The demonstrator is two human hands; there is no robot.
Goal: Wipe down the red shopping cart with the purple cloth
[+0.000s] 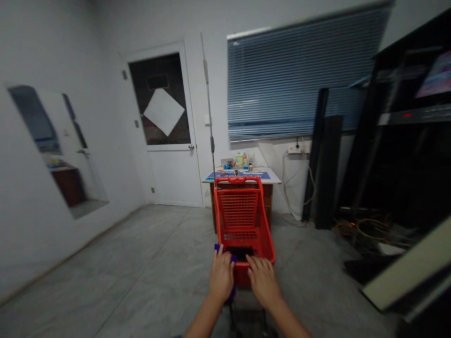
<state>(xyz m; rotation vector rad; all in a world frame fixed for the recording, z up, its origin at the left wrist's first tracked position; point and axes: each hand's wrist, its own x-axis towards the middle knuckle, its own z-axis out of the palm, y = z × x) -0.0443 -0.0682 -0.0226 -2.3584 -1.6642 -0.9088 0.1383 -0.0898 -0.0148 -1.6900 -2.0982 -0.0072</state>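
Observation:
A red plastic shopping cart stands straight in front of me, with its slotted back panel and raised handle on the far side. My left hand is closed round a purple object at the cart's near left corner; most of this purple thing is hidden under the fingers, so its kind is unclear. Over the near rim lie the fingers of my right hand, which appear bent round the edge. Just beyond both hands, a dark item lies in the bottom of the basket.
Behind the cart is a small desk with bottles and small items. A white door stands left of it, a mirror at far left. Dark tall panels, loose cables and a slanted pale board are on the right.

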